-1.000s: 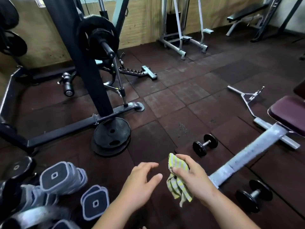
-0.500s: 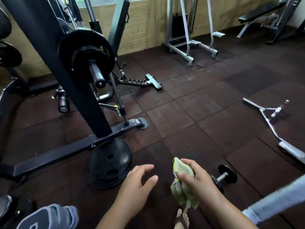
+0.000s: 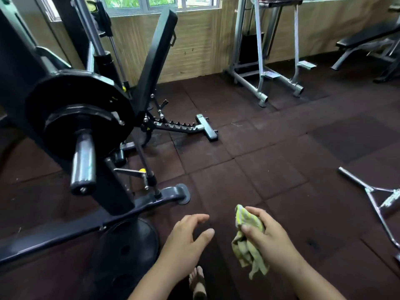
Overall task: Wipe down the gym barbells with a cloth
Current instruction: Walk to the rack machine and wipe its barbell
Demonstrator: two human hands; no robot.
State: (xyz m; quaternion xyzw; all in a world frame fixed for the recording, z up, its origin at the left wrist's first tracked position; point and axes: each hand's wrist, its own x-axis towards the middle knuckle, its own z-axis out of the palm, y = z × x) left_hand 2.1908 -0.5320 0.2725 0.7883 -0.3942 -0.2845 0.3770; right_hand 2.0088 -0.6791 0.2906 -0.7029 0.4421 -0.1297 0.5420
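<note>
A yellow-green striped cloth is held bunched in the right hand, with thumb and fingers closed over its upper part and loose folds hanging below the palm; how much of the cloth is tucked inside the grip cannot be seen. The left hand is held empty just beside it, fingers spread and slightly curled, touching nothing. Both forearms are cut off by the lower edge of the picture, and a bare foot is partly seen between them on the dark rubber floor tiles. To the left, the end of a barbell sleeve is seen pointing toward the camera, loaded with black weight plates; the rest of the bar is hidden behind the plates and the black rack frame. More plates are seen leaning at the foot of the frame, their number hard to judge in shadow. An adjustable bench is raised steeply behind the rack. At the right edge a chrome cable handle lies on the floor, partly cut off. The far wall and window are blurred.
</note>
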